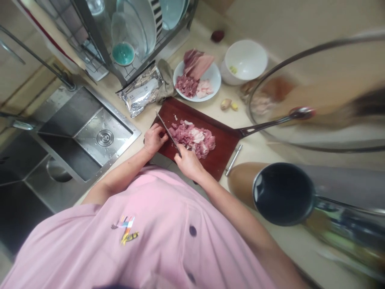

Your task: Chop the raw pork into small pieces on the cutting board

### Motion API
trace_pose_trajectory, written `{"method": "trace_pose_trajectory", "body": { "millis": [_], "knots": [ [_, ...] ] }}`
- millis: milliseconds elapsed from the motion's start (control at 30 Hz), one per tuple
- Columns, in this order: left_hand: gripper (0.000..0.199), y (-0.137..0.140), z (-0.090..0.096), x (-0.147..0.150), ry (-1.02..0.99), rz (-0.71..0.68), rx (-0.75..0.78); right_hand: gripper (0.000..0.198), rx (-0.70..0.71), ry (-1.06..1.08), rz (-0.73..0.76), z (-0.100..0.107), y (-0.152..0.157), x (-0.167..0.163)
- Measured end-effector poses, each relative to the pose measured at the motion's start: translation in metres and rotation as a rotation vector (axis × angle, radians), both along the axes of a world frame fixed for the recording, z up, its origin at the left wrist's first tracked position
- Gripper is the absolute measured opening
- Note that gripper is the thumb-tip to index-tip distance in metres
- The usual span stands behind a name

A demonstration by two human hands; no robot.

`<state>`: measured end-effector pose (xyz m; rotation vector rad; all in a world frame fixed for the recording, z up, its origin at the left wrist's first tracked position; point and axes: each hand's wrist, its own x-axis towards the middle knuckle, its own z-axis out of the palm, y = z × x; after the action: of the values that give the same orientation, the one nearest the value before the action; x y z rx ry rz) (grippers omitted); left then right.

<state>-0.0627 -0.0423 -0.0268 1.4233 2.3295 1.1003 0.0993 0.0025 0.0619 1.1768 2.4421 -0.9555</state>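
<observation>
A reddish-brown cutting board (226,154) lies on the counter, with a heap of chopped pink meat (207,140) and paler, fatty bits on it. My right hand (189,162) is closed round the handle of a knife (167,130), whose blade slants up and left along the heap's left side. Left of the blade, my left hand (155,138) rests at the board's edge with its fingers curled in; whatever lies under the fingertips is hidden. Behind the board, a white plate (214,90) holds larger meat slabs and diced meat in separate piles.
Left is a steel sink (87,132). A foil package (141,96) lies below the dish rack (140,72). Ginger pieces (229,105) sit near a white bowl (246,60). Rightward are a glass lid (255,76), a long-handled utensil (261,126) and a dark pan (282,194).
</observation>
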Motion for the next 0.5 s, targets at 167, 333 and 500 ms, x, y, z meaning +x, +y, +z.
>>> {"method": "trace_pose_trajectory", "body": {
  "millis": [167, 333, 500],
  "knots": [
    [0.008, 0.0, -0.001, 0.0, 0.015, 0.01, 0.011, 0.046, -0.009, 0.041, 0.01, -0.004, 0.004, -0.003],
    [0.009, 0.001, -0.001, 0.0, -0.001, 0.015, 0.015, 0.046, -0.041, 0.003, -0.015, -0.003, 0.001, 0.014],
    [0.006, -0.001, -0.001, 0.0, -0.027, 0.004, 0.082, 0.044, -0.063, 0.157, -0.063, -0.01, 0.012, 0.008]
  ]
}}
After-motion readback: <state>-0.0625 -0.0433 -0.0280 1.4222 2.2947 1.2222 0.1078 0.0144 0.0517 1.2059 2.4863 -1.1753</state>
